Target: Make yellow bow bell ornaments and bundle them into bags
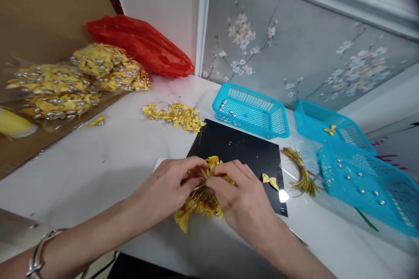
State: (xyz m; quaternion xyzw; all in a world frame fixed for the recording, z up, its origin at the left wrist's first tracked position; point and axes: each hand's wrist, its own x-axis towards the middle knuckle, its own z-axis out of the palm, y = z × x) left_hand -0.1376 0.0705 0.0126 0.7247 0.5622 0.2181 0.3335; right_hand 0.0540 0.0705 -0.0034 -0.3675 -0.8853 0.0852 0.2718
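Both hands meet over a bunch of yellow ribbon bows (201, 205) with gold wire stems, at the near edge of a black mat (234, 141). My left hand (175, 183) is closed, its thumb and fingers pinching the bunch from the left. From the right, my right hand (238, 187) pinches the same bunch, fingertips almost touching those of the left. The fingers hide just what lies between the tips. To the right of my right hand, a single yellow bow (270, 181) lies on the mat's edge.
Blue baskets (278, 124) (327, 115) (373, 165) stand right, some holding silvery beads. A bundle of gold wires (303, 174) lies before them. More yellow bows (178, 115) lie at the back. Bagged bows (59, 89) and a red plastic bag (140, 45) are at left.
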